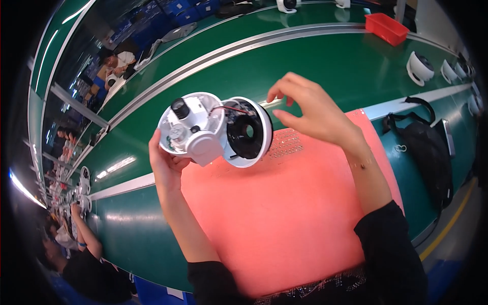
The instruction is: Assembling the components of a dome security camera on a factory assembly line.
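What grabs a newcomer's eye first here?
The opened white plastic dome camera housing, held up at centre by the left hand, its black ring-shaped inner part exposed. The right hand hovers just beside it, fingers spread. Beneath lies a bright salmon-pink work mat on the green conveyor bench.

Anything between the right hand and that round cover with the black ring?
Nothing visible. The right hand hovers open just right of the round cover, with only a bare gap between. The left hand holds the white camera base from below.
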A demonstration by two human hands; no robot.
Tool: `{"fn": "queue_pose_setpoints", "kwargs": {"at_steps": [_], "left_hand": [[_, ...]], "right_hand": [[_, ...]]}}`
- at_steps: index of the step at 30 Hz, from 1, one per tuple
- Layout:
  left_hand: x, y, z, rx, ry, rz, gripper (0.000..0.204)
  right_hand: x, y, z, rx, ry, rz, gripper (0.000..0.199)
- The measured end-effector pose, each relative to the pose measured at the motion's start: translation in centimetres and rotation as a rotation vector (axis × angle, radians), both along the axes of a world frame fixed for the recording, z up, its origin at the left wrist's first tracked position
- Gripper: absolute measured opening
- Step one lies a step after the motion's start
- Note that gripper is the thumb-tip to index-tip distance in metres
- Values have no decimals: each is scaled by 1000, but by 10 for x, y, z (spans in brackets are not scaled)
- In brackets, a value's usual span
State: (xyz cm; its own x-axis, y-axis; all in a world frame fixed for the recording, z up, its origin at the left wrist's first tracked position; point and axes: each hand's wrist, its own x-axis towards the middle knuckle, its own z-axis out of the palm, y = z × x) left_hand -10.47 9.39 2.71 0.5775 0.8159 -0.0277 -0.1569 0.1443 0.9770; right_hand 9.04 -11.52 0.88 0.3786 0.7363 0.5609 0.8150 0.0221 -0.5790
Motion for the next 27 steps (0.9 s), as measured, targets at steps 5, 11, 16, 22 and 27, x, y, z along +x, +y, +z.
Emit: {"fn": "queue_pose_setpoints", "kwargs": {"at_steps": [5,11,16,22,27], "left_hand": [[2,-11,12,90,88,-20,54],[-14,4,11,126,144,54,53],[-33,20,7,-8,35,3,55],[-28,18,4,-97,-59,-96,51],[-30,46,-41,-191,-84,-418,36]], "right_hand": [[-70,-16,27,-46,-535,87,35],[-72,-22,12,-379,-582,119,50],[-75,-32,41,-249,-513,141,27],[-83,-36,50,-25,-545,149,14],[-79,-43,61,108,-304,413,19]]}}
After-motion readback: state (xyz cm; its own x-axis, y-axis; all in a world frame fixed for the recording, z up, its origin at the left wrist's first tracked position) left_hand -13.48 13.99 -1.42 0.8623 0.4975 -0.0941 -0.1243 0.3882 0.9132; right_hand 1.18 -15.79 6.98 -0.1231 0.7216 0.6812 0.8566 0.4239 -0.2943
